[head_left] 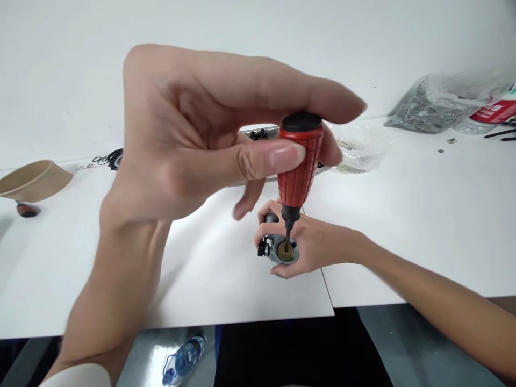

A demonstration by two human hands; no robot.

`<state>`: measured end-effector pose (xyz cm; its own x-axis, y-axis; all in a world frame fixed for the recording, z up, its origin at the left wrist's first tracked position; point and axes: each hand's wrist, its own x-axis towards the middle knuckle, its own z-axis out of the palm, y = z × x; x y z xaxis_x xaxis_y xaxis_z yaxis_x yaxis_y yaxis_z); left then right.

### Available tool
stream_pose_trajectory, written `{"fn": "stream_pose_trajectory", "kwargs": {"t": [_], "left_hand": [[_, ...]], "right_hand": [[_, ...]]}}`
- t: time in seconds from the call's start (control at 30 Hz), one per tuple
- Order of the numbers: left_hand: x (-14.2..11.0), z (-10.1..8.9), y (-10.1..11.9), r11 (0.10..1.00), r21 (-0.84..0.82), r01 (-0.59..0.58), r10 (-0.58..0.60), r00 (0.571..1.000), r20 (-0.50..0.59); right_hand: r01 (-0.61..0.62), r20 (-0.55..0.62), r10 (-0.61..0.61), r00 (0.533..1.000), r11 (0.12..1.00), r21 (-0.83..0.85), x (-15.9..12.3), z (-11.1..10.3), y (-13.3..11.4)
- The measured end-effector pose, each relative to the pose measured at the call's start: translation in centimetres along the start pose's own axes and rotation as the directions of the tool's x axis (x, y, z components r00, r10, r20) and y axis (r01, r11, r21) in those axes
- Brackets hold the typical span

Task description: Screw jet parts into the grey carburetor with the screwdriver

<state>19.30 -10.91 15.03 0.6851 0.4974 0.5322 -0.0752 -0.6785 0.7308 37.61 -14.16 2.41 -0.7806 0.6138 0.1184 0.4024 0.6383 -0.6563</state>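
My left hand is large in the head view, its thumb and fingers closed round the red handle of a screwdriver with a black cap. The screwdriver points down, nearly upright. Its tip meets the middle of a brass disc inside the round bore of a small grey metal carburetor. From the right, my right hand wraps round that carburetor and holds it at the white table. A black fitting sticks out on the carburetor's left side. Part of the body is hidden by my right hand.
A tan bowl and a red-and-black handle are at left, near black rings. Behind my left hand sits a tray of black parts. Plastic bags of small parts stand back right. A bottle lies below the table.
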Motion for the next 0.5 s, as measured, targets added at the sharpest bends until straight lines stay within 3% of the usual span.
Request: {"fn": "stream_pose_trajectory", "kwargs": {"t": [0.2, 0.37, 0.5], "left_hand": [[0.4, 1.2, -0.1, 0.959, 0.134, -0.249, 0.254, 0.967, -0.017], [-0.3, 0.9, -0.8, 0.980, 0.084, -0.182, 0.190, 0.977, -0.100], [-0.8, -0.7, -2.6, 0.982, -0.069, -0.176, 0.173, 0.984, -0.048]], "right_hand": [[-0.002, 0.005, 0.002, 1.000, 1.000, -0.005, 0.0, -0.2, -0.2], [0.009, -0.007, -0.009, 1.000, 1.000, -0.011, 0.0, -0.1, -0.2], [0.022, -0.005, -0.022, 1.000, 1.000, -0.001, -0.1, 0.0, 0.1]]}}
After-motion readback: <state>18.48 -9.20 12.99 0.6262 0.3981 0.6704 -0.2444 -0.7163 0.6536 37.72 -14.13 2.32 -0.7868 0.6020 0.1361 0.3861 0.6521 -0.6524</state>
